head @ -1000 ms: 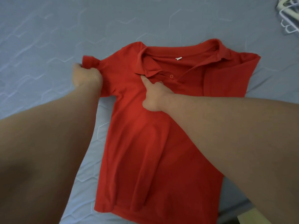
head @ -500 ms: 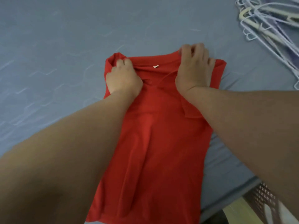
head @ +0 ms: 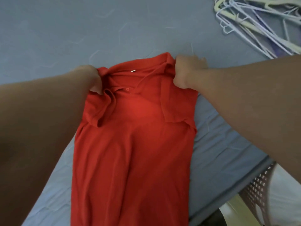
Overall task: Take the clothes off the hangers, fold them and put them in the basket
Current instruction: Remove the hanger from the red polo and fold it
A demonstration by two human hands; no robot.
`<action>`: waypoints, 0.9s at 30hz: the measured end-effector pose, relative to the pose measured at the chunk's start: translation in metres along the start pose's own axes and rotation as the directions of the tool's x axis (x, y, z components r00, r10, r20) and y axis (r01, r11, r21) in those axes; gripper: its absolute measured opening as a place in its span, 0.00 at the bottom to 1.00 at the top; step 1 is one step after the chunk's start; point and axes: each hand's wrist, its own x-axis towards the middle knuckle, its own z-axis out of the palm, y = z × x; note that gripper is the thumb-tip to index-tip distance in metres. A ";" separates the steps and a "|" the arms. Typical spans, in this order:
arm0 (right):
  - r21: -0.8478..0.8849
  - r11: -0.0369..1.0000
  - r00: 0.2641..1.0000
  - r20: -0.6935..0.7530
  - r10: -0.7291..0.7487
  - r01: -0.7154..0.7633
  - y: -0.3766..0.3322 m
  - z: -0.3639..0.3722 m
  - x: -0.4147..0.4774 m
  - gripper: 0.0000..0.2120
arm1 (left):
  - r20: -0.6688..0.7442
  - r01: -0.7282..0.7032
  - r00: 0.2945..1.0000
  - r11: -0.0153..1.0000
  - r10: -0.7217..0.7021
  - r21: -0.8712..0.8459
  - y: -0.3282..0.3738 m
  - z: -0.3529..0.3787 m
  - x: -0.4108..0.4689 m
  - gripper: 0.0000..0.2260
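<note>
A red polo shirt (head: 133, 144) lies front up on the grey-blue bed, both sleeves folded in over its chest, collar at the far end. My left hand (head: 93, 79) grips the shirt's left shoulder beside the collar. At the right shoulder my right hand (head: 187, 70) has its fingers curled round the cloth. The hem runs off the bottom of the frame. A perforated laundry basket (head: 260, 185) stands beside the bed at the lower right, with something white inside it.
A heap of several white and pale green hangers (head: 254, 20) lies on the bed at the far right. The bed's (head: 97, 30) near edge runs diagonally at the lower right, just above the basket.
The left sleeve has been folded in over the chest. Both hands then moved out from the collar to the shoulders and now grip them.
</note>
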 end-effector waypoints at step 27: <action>-0.019 0.929 0.914 -0.170 -0.367 0.370 -0.039 0.058 -0.240 0.24 | -0.612 -0.488 0.789 0.647 0.040 -0.586 -0.066 0.129 -0.171 0.18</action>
